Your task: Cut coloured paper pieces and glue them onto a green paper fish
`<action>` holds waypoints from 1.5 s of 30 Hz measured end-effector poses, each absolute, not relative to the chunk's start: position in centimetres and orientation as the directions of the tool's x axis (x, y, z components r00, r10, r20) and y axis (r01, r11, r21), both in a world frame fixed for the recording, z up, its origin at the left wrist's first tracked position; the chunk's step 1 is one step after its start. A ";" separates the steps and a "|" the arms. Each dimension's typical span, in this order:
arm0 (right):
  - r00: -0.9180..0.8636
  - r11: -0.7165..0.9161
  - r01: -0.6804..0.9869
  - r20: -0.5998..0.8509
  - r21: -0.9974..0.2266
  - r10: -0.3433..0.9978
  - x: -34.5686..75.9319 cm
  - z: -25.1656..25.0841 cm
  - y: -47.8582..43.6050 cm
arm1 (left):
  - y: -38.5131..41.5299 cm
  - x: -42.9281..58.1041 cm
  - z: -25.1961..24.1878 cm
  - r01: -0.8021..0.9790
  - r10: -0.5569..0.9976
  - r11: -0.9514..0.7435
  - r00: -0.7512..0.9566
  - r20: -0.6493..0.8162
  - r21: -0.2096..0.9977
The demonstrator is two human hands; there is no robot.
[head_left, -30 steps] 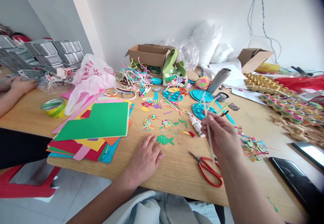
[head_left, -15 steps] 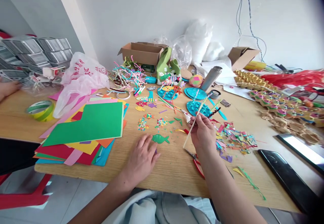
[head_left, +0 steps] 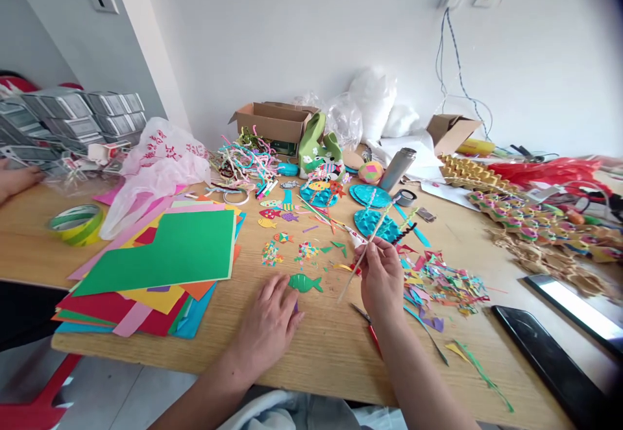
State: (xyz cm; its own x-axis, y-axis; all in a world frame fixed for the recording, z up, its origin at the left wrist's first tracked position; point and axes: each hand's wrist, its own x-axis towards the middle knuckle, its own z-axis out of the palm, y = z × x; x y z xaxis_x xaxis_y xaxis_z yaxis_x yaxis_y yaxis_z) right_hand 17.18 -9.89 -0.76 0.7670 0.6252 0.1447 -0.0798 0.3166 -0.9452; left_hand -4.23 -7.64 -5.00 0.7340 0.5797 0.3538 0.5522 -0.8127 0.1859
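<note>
My right hand point(head_left: 382, 275) is pinching a thin pale stick point(head_left: 361, 262), held aslant above the table. The stick's lower end points down toward the table between my hands. My left hand point(head_left: 272, 316) lies on the wood with its fingers stretched out, close to the tail-less end of a green paper fish point(head_left: 304, 283). A purple scrap point(head_left: 296, 307) shows beside its fingers, mostly covered. Red-handled scissors point(head_left: 374, 339) lie by my right wrist, partly hidden by it. Small fish covered in colored bits point(head_left: 271, 253) rest beyond the green one.
Stacked colored paper point(head_left: 195, 248) and green-yellow tape point(head_left: 75, 226) are at the left. Paper scraps point(head_left: 445, 281) and two phones point(head_left: 540, 346) lie at the right. Blue discs point(head_left: 372, 195), a metal flask point(head_left: 398, 167) and a cardboard box point(head_left: 272, 122) stand farther back. Another person's hand point(head_left: 19, 180) is at far left.
My view has tipped upward, so the table sits lower in the picture. The stick's lower end has swung slightly left in my right hand. My left hand stays by the green fish.
</note>
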 end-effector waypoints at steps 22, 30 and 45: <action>0.534 0.211 0.169 0.270 -0.963 0.801 14.6 -0.4 -8.7 | -7.9 -4.5 -4.9 0.551 0.573 -0.817 0.743 0.347 0.170; 0.253 0.063 0.637 0.286 -0.768 0.924 14.7 -1.1 -10.5 | -7.9 -4.5 -4.8 0.554 0.575 -0.816 0.749 0.331 0.164; 0.205 0.149 0.668 0.372 -0.730 0.906 13.2 -3.2 -9.0 | -8.0 -4.4 -4.7 0.567 0.579 -0.812 0.749 0.321 0.142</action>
State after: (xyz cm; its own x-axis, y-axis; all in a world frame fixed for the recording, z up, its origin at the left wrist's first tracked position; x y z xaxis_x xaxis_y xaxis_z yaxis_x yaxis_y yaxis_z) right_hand 13.17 -9.01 -3.20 0.2046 0.9055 0.3717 0.6676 0.1486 -0.7295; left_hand -4.39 -8.00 -4.74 0.7490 0.5795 0.3213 0.5667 -0.8115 0.1424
